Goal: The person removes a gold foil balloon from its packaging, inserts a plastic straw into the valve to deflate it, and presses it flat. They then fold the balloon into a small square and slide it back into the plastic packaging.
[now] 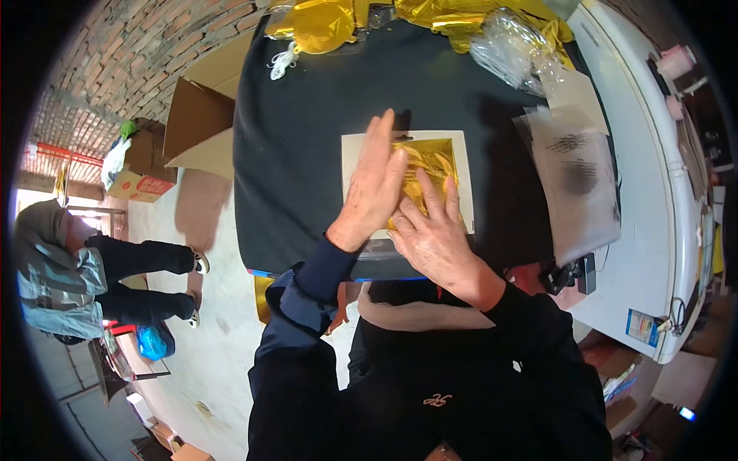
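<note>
A white card (466, 192) lies on the black-covered table, with a folded gold foil piece (436, 156) on it. My left hand (370, 184) rests over the card's left side, fingers stretched out and pointing away from me. Across the lower part of the gold foil lies my right hand (437, 232), its fingers spread and flat. Neither hand grips anything. Both cover part of the foil and card, so their lower left area is hidden. A clear plastic edge (377, 247) shows below the card, near the table's front.
Gold foil pieces (323, 27) and crumpled clear plastic (511, 50) lie along the far edge. White string (283, 63) is at far left. Printed clear bags (576, 184) are stacked at right, beside a white appliance (638, 123). A cardboard box (201, 115) and a seated person (69, 269) are left.
</note>
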`<action>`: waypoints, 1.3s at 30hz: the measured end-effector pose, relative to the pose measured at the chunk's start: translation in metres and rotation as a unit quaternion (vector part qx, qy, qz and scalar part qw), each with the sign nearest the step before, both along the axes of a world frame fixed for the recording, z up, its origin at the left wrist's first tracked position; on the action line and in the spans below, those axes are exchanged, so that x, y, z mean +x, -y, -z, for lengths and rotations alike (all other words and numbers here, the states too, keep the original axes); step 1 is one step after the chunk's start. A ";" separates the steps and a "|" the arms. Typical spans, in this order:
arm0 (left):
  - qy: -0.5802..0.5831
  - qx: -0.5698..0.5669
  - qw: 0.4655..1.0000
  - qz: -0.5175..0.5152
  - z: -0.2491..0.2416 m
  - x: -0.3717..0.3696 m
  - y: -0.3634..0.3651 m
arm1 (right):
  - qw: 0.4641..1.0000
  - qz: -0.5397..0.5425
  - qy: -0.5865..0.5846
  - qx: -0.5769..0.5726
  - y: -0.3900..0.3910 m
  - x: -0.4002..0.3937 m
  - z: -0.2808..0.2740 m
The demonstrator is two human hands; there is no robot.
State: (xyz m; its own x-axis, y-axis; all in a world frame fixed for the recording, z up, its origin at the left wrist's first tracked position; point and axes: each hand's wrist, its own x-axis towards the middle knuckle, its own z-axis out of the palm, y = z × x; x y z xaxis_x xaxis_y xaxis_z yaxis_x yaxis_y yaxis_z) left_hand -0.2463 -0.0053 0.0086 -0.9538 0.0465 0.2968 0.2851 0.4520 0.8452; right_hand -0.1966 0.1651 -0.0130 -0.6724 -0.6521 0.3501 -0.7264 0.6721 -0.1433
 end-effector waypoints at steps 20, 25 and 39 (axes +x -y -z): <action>-0.017 -0.258 0.964 0.059 -0.001 -0.002 -0.008 | 0.998 0.040 0.021 -0.033 -0.006 0.020 -0.002; 0.090 0.034 0.990 0.102 0.003 -0.002 0.005 | 0.998 0.043 0.028 -0.026 -0.003 0.017 0.004; 0.061 0.421 0.902 0.076 -0.004 0.004 0.032 | 0.999 0.023 0.032 -0.002 -0.008 0.010 -0.010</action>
